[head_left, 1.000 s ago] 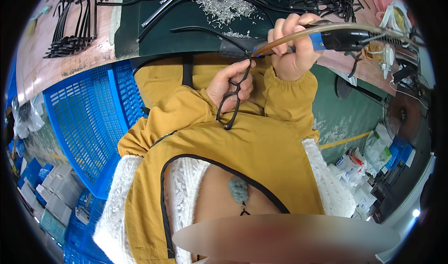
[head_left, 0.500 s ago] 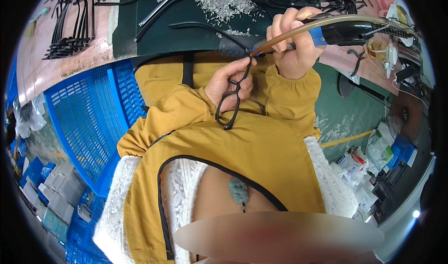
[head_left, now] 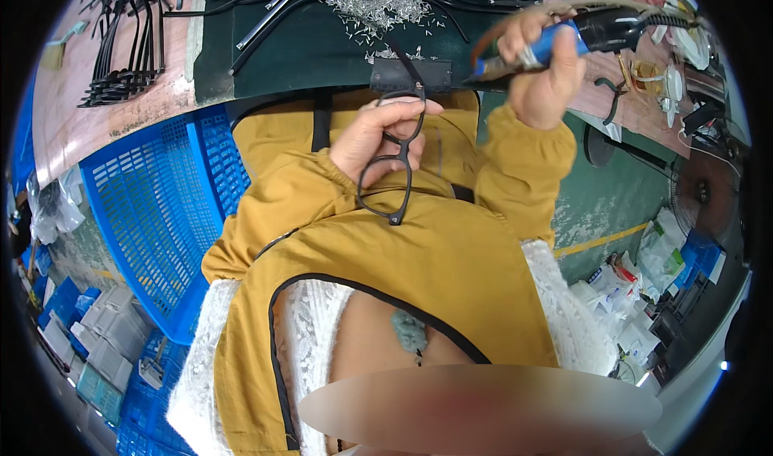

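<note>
Markings: print is visible on the plastic packaging [head_left: 608,287] at the right, in white, red and green; a small pale spot is noted at the lower corner of the spectacle frame [head_left: 408,182], too small to be identified.
Frame appearance: black and slender, with two rounded rims joined by a bridge; one dark temple is seen extending from the upper end.
Frame position: held upright before the apron [head_left: 451,271], below the bench edge, its temple reaching over the dark block [head_left: 436,74].
Left hand [head_left: 366,138]: partly closed; the frame is pinched between thumb and fingers.
Right hand [head_left: 551,81]: blurred, curled around a blue-and-black handheld tool [head_left: 608,31]; the tool's tip is held apart from the frame.
Bench mat [head_left: 282,61]: dark green; small silvery pieces [head_left: 374,9] are heaped on it.
</note>
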The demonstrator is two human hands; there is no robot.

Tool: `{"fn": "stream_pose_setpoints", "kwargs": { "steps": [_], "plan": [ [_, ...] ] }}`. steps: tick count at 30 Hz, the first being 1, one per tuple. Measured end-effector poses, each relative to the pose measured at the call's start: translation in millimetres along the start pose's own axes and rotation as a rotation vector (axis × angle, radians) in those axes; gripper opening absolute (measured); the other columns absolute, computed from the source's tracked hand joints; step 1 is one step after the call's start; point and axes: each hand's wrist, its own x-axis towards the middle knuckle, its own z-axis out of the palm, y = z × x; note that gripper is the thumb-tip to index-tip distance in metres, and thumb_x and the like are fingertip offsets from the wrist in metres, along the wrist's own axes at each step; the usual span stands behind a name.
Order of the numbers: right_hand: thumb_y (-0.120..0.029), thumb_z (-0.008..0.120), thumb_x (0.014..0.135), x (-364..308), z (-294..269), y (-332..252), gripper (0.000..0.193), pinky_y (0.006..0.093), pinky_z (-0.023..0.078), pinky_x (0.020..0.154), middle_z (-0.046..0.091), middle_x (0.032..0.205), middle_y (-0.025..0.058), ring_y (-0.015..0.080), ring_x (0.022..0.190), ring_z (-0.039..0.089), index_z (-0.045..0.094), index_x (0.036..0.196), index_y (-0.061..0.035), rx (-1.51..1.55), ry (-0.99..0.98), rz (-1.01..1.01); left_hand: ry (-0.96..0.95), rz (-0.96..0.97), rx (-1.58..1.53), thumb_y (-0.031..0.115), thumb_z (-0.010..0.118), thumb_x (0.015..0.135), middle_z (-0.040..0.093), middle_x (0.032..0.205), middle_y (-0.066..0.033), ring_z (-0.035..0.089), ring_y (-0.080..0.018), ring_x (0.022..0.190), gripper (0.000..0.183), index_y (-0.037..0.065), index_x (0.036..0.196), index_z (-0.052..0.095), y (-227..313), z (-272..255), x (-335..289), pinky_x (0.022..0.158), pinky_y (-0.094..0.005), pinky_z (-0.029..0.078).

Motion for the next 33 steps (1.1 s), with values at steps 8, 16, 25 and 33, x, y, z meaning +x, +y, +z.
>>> {"fn": "stream_pose_setpoints", "kwargs": {
  "steps": [8,16,25,33],
  "plan": [
    [-0.002,0.066,0.096,-56.6,18.5,8.2,0.026,0.0304,0.052,0.075,0.062,0.100,0.0107,0.0185,0.082,0.062,0.057,0.121,0.0014,-0.828,-0.143,-0.300,0.151,0.022,0.275,0.023,0.059,0.101,0.067,0.070,-0.0052,0.063,-0.0133,0.053,0.025,0.002,0.106,0.071,22.3,-0.7,-10.7,0.042,-0.0238,0.035],
    [-0.002,0.068,0.080,-13.4,37.8,23.2,0.015,0.0354,0.056,0.064,0.067,0.087,0.0108,0.0277,0.074,0.067,0.067,0.095,0.0001,-1.118,-0.748,-0.285,0.171,0.041,0.140,0.020,0.060,0.099,0.066,0.068,-0.0066,0.063,-0.0159,0.049,0.023,0.001,0.092,0.069,20.3,2.5,-4.7,0.040,-0.0254,0.038],
    [-0.004,0.065,0.095,-8.8,25.0,37.6,0.009,0.0262,0.052,0.059,0.070,0.085,0.0090,0.0131,0.069,0.066,0.068,0.095,0.0040,-1.044,-0.769,-0.428,0.187,0.035,0.197,0.025,0.057,0.103,0.066,0.066,-0.0051,0.060,-0.0122,0.046,0.025,0.005,0.091,0.066,20.7,4.9,-2.2,0.037,-0.0246,0.033],
    [-0.003,0.060,0.101,-38.4,32.8,35.3,0.017,0.0248,0.055,0.066,0.070,0.087,0.0099,0.0128,0.074,0.067,0.068,0.112,0.0071,-0.952,-0.444,-0.019,0.128,0.015,0.139,0.028,0.057,0.103,0.067,0.071,-0.0042,0.061,-0.0120,0.052,0.026,0.005,0.100,0.068,24.6,-0.5,-4.4,0.042,-0.0235,0.036]
  ]
}}
